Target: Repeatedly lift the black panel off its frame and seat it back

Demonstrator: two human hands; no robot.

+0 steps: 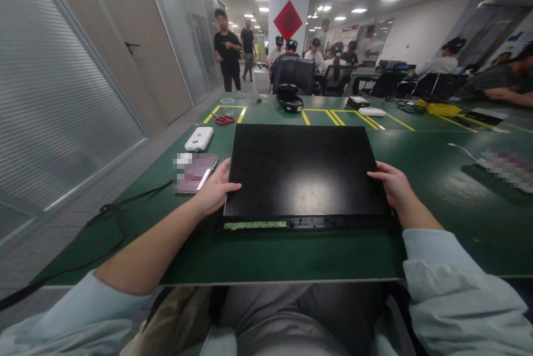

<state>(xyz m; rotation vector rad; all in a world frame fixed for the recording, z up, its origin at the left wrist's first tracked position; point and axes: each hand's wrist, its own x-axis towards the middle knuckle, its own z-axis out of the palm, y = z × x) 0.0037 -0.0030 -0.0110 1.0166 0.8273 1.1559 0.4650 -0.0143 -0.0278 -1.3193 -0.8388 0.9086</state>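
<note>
A black LCD screen panel (300,167) is held by its two short sides, its glossy face toward me. On its left edge my left hand (217,189) is closed, the thumb lying over the face. My right hand (391,184) grips the right edge in the same way, with the fingers behind partly hidden. Below the panel's near edge shows a dark strip (333,223) with a narrow green circuit board (255,225) at its left end. Whether the panel rests on this strip or is attached to it, I cannot tell.
Left of the panel lie a phone (195,174) and a white power bank (199,138), with a black cable nearby. Red-handled scissors (225,120), a black case (290,98) and a white device (372,112) are farther back on the green table (291,261). Several people are beyond.
</note>
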